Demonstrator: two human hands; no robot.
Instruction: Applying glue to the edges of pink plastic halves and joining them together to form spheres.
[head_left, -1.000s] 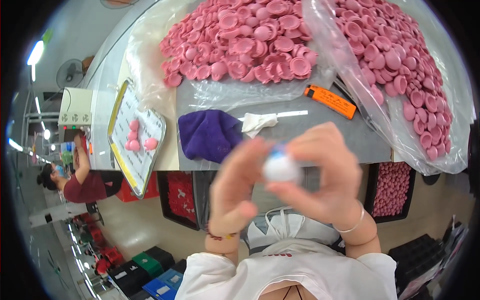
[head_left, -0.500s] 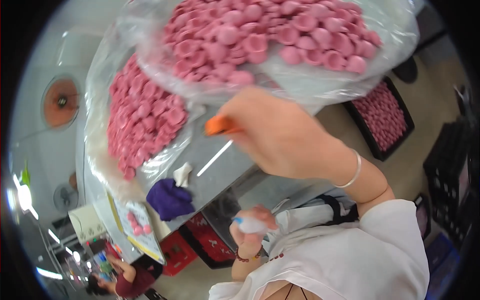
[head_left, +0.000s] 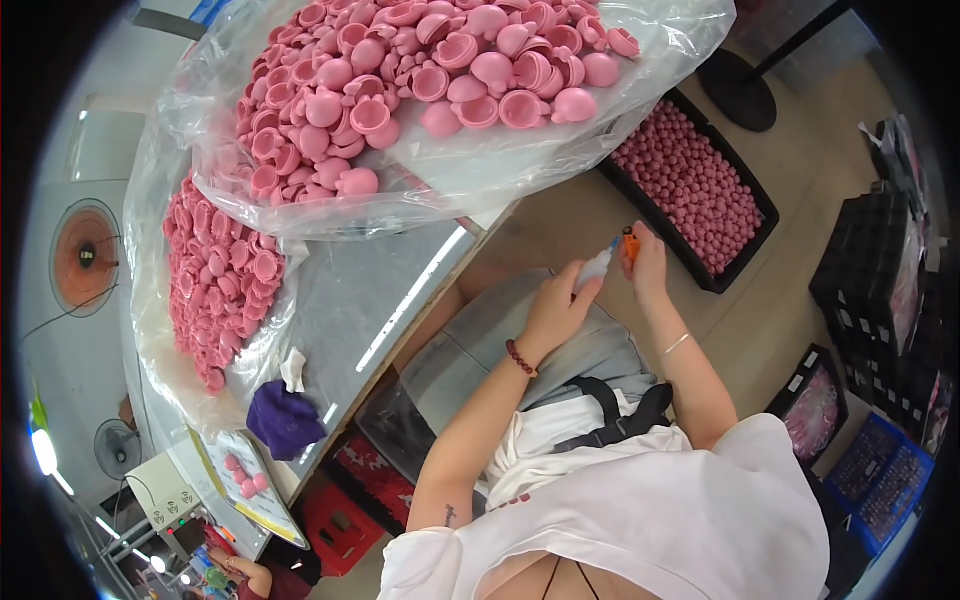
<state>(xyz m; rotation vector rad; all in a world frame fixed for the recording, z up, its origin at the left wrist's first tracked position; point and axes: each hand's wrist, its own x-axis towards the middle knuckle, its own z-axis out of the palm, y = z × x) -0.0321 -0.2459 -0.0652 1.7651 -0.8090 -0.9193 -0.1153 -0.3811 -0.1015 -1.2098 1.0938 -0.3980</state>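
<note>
My left hand [head_left: 556, 306] grips a small white bottle [head_left: 597, 266] with a blue tip, held above my lap beside the grey table [head_left: 350, 300]. My right hand [head_left: 645, 264] holds an orange box cutter [head_left: 630, 243] right against the bottle's tip. Both hands meet close together to the right of the table edge. Two clear plastic bags hold heaps of pink rubber caps [head_left: 420, 70] on the table, with more pink caps [head_left: 220, 270] at the left.
A black tray of pink balls [head_left: 700, 200] sits on the floor to the right. A purple cloth [head_left: 285, 420] and a crumpled white tissue [head_left: 293, 370] lie on the table. Dark crates [head_left: 880, 300] stand far right, red crates [head_left: 345, 500] under the table.
My right hand picked the orange cutter up from the table and brought it down to the bottle in my left hand. My head turned right, towards my lap.
</note>
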